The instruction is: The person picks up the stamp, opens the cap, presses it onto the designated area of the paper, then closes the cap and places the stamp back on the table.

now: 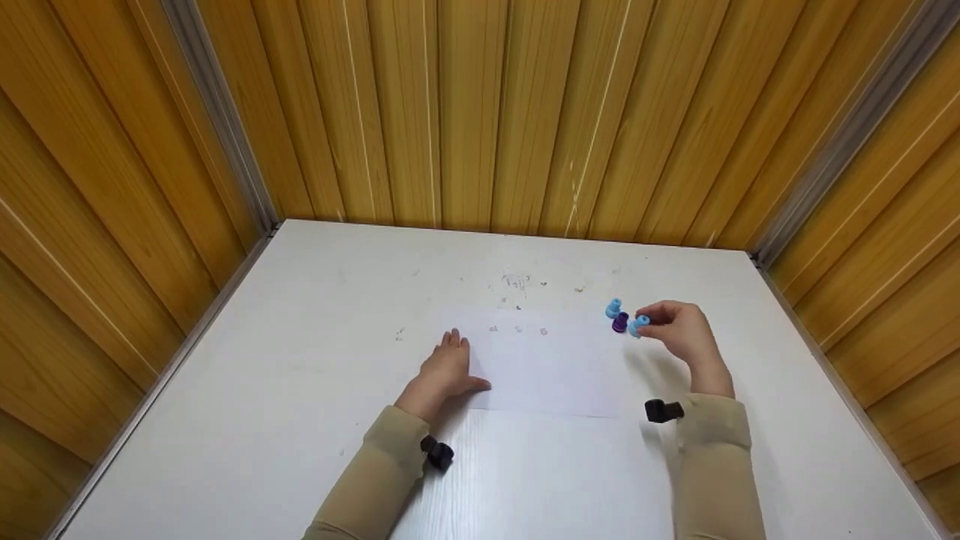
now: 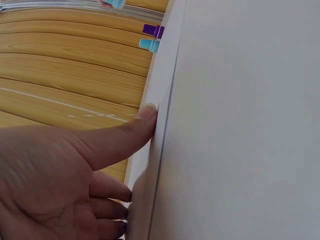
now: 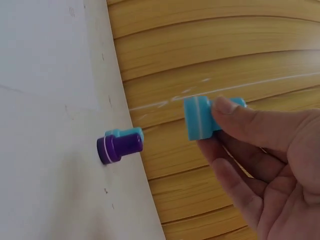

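Head view: my right hand (image 1: 684, 335) pinches blue stamp (image 1: 637, 327), left hand (image 1: 448, 369) lies outstretched; low swing might topple purple stamp (image 1: 620, 322).

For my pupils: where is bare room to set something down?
Bare: the table left of the left hand, the strip between both sleeves, and the paper below its three marks. Crowded: right of the paper, where the right hand holds a blue piece beside a standing blue piece and a purple piece.
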Available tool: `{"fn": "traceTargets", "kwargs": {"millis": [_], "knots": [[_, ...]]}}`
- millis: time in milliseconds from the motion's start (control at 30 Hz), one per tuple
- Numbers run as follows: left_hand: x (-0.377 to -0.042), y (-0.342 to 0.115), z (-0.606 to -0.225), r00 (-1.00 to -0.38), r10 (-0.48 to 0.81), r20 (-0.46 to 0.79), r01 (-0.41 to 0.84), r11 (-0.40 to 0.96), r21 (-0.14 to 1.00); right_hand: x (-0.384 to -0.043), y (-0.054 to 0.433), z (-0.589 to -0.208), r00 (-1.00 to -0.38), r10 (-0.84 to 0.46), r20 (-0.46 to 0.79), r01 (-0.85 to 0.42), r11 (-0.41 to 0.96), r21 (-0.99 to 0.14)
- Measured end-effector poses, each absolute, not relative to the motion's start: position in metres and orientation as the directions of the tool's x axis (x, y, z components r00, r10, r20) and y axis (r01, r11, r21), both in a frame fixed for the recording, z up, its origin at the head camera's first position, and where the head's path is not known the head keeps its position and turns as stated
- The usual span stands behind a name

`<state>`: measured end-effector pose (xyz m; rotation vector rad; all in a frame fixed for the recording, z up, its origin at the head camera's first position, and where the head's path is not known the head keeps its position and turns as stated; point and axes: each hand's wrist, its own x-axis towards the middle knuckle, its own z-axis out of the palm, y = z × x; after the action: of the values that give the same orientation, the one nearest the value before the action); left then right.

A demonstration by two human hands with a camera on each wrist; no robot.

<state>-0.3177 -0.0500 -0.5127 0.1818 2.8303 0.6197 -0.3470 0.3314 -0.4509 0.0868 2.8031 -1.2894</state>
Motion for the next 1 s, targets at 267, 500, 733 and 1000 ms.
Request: {"fn": "traceTargets", "kwargs": {"millis": [267,500,733,1000], "knots": [[-0.317,-0.051,-0.514,-0.963,0.181,-0.202,0.078,0.899,0.431,-0.358,0.336,-0.476,-0.988,-0.032,-0.149,0.082,0.712,-0.697],[-0.316,-0.051,-0.514,-0.96,0.192,-0.202,0.088,0.897,0.433,-0.362,0.336,-0.491,-0.982,-0.01,-0.188,0.129,0.692,-0.71],[-0.317,-0.049,-0.516,-0.967,0.169,-0.189,0.071,0.896,0.439,-0.365,0.336,-0.501,-0.987,-0.001,-0.162,0.12,0.665,-0.737],[-0.318,-0.05,-0.516,-0.968,0.169,-0.183,0.072,0.894,0.442,-0.365,0.337,-0.501,-0.988,-0.028,-0.154,0.1,0.646,-0.756]]}}
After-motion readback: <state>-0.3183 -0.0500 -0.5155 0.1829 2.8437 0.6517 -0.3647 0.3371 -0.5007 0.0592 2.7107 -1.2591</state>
